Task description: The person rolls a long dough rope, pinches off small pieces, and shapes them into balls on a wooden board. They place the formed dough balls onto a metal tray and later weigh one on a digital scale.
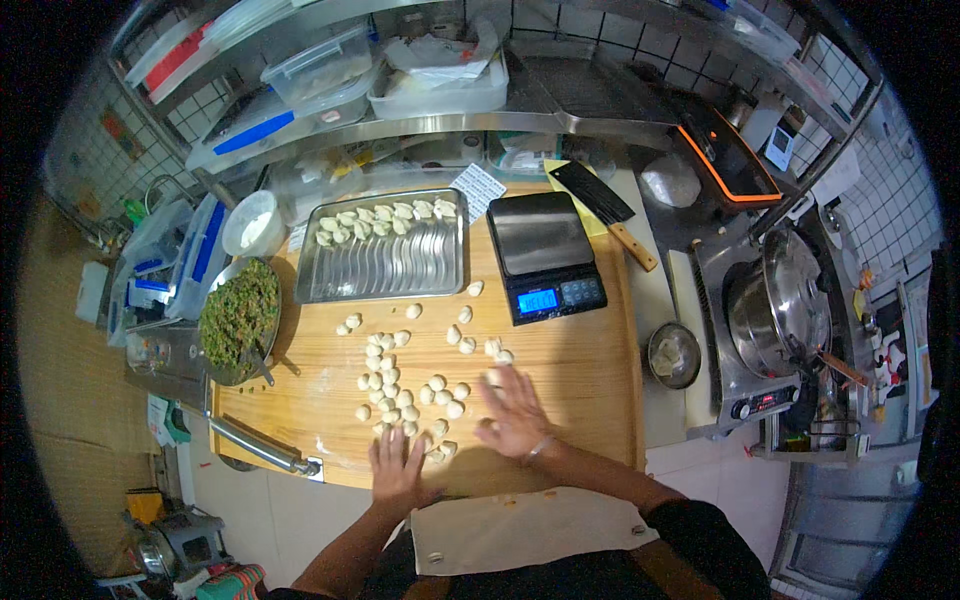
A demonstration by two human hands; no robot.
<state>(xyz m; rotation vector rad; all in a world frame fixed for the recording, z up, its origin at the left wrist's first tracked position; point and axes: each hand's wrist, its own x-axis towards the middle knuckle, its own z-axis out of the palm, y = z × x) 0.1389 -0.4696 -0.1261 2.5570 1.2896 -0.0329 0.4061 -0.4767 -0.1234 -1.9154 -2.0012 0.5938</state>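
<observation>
Small lumps of pale dough (390, 375) lie scattered over a wooden board (570, 382), thickest in its middle. My left hand (397, 465) is palm down at the near edge of the cluster, fingers spread, its tips touching or right beside the nearest lumps. Farther right, my right hand (517, 412) lies flat over the board with fingers apart; a lump (493, 376) shows at its fingertips, and whether more are under the palm is hidden. Behind the lumps, a ridged metal tray (375, 270) carries rows of folded dumplings (386, 221) along its far side.
A bowl of chopped green filling (240, 322) with a spoon stands left, near a metal rolling pin (262, 446). A lit digital scale (547, 255) and a cleaver (600, 210) sit back right. Beyond the board's right edge are a small metal bowl (673, 356) and a lidded pot (772, 315) on a cooker.
</observation>
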